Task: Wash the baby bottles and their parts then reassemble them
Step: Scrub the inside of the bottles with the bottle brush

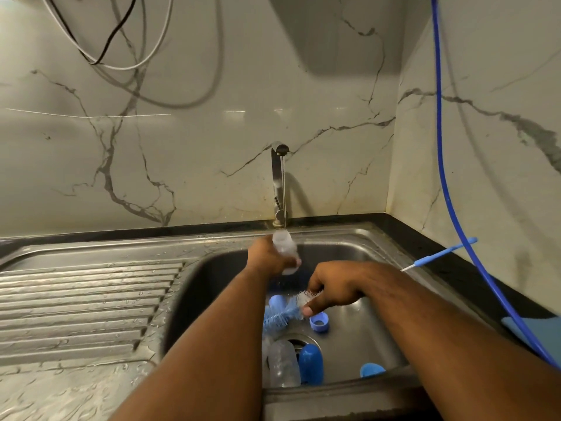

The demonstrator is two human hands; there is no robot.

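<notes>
My left hand (267,256) grips a clear baby bottle (285,249) and holds it upright under the thin stream from the faucet (278,183). My right hand (331,291) holds a blue and white bottle brush (282,316) by its handle end, bristles pointing down-left over the sink basin (364,253). On the basin floor lie another clear bottle (283,364), a dark blue cap (311,364), a light blue screw ring (318,322) and a light blue part (372,369).
A ribbed steel drainboard (85,302) lies left of the basin. A small blue-handled thin brush (440,253) rests on the black counter at right, beside a hanging blue hose (446,177). Cables hang at upper left against the marble wall.
</notes>
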